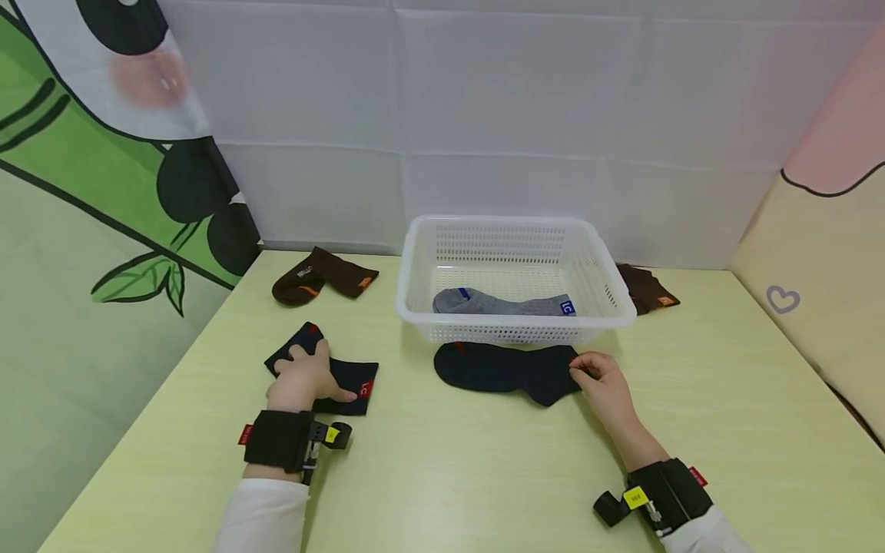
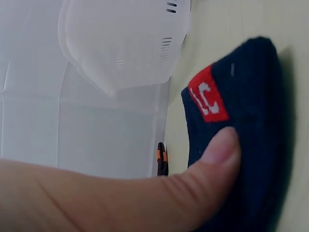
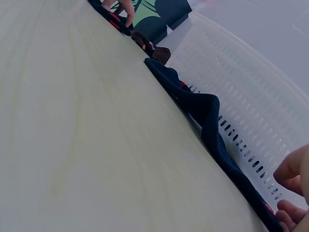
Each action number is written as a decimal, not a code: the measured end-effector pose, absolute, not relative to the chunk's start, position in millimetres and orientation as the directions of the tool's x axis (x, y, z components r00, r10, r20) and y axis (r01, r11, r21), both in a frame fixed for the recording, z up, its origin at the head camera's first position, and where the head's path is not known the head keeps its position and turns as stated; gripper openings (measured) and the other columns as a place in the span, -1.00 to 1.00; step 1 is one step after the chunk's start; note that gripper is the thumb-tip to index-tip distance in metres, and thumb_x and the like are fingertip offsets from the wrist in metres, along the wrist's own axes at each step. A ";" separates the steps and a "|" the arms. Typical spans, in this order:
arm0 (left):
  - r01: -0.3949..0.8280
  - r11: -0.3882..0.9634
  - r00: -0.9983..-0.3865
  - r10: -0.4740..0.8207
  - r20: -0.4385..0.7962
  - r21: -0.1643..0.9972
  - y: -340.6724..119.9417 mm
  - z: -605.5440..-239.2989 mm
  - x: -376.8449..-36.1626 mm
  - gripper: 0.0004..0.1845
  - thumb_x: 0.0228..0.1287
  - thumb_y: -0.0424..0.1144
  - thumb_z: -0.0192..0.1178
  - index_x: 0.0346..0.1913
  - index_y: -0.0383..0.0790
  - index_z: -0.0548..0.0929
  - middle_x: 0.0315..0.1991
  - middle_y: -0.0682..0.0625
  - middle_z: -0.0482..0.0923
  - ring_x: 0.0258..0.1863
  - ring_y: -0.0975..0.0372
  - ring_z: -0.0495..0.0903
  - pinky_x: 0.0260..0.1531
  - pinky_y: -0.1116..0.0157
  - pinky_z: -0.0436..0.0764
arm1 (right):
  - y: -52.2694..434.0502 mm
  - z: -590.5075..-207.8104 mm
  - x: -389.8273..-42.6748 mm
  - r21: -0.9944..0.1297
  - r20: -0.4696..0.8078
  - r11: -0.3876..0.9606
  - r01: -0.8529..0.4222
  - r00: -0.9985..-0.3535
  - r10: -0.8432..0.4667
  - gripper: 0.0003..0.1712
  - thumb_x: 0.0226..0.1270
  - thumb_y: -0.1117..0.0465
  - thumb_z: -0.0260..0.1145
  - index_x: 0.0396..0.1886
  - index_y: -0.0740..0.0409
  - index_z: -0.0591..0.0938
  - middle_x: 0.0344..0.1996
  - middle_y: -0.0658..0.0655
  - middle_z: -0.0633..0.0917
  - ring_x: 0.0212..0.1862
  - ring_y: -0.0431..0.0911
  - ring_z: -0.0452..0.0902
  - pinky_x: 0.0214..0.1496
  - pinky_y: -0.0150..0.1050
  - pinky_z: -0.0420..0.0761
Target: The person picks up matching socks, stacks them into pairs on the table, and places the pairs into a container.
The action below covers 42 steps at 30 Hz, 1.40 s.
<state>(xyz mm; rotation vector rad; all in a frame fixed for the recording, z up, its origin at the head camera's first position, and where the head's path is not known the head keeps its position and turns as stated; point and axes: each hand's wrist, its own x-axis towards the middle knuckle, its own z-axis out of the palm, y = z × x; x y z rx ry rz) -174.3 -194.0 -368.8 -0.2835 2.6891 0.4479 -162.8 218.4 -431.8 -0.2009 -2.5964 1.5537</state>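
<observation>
On the left of the table my left hand (image 1: 300, 380) rests on a navy sock (image 1: 355, 376) with a red label, its fingers spread and the thumb stretched along the fabric. That thumb (image 2: 212, 169) lies just beside the red label (image 2: 208, 96) in the left wrist view. A second navy sock (image 1: 498, 367) lies flat in front of the white basket. At its cuff end, my right hand (image 1: 604, 384) pinches the edge with bent fingers. The sock's heel (image 3: 203, 104) bulges up from the table in the right wrist view; the fingertips are partly cut off there.
Inside the white perforated basket (image 1: 515, 330) lies a grey sock (image 1: 505, 302) with a blue label. Brown socks (image 1: 321, 275) lie at the back left. More brown fabric with an orange mark (image 1: 646, 288) sits right of the basket, partly hidden. A pale curtain (image 1: 498, 115) hangs behind the table.
</observation>
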 end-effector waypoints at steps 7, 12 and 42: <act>-0.284 0.937 -0.879 -0.169 -0.445 0.204 -180.1 -367.5 -170.0 0.22 -0.15 0.11 0.49 0.43 -0.34 -0.05 0.25 -0.59 -0.08 0.17 -0.48 0.07 -0.07 -0.44 0.27 | 219.1 -434.0 -163.7 -0.879 0.021 0.474 0.047 -0.990 0.137 -0.81 0.32 0.40 0.14 -0.15 0.45 0.58 -0.02 0.28 0.43 0.02 -0.01 0.32 0.05 -0.27 0.32; -0.277 0.947 -0.871 -0.174 -0.460 0.166 -170.0 -366.7 -169.6 0.24 -0.20 0.13 0.50 0.43 -0.31 -0.03 0.28 -0.58 -0.09 0.15 -0.48 0.11 -0.05 -0.43 0.28 | 219.3 -432.4 -162.2 -0.877 0.017 0.478 0.048 -0.991 0.129 -0.80 0.33 0.40 0.14 -0.14 0.45 0.58 0.00 0.30 0.43 0.04 0.02 0.32 0.06 -0.25 0.31; -0.175 0.983 -0.889 -0.137 -0.438 0.049 -125.5 -365.0 -155.0 0.12 -0.31 0.27 0.48 0.30 -0.28 0.26 0.02 -0.53 0.22 -0.10 -0.40 0.41 -0.21 -0.23 0.50 | 219.3 -432.5 -162.5 -0.876 0.028 0.481 0.028 -0.994 0.110 -0.83 0.31 0.42 0.16 -0.18 0.47 0.57 0.01 0.35 0.40 0.09 0.13 0.32 0.20 -0.01 0.29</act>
